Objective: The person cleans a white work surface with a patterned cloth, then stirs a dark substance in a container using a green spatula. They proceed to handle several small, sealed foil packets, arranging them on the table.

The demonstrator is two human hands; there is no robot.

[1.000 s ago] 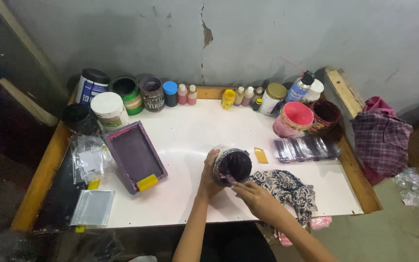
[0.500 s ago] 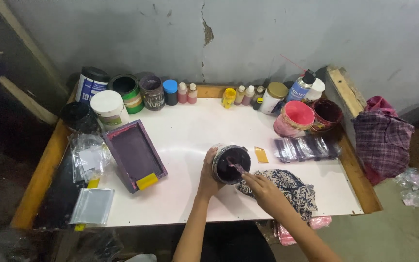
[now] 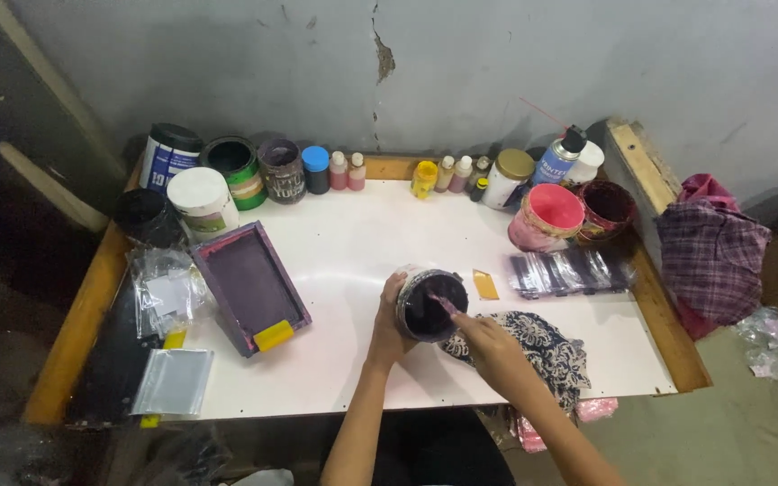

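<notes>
A dark jar point(image 3: 431, 304) sits near the middle of the white table point(image 3: 362, 243), its contents too dark to identify. The left hand point(image 3: 390, 317) wraps its side. The right hand point(image 3: 486, 340) pinches a thin stick point(image 3: 447, 306) dipped inside, the tip hidden. A patterned cloth point(image 3: 551, 351) lies partly under that hand; a purple tray point(image 3: 249, 286) rests to the left.

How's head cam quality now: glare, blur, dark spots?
Head view: even, soft light; mild sheen on the white tabletop, no blown glare. Left edge falls into deep shadow. Right hand and jar slightly soft; the stick in it is hard to resolve.
</notes>
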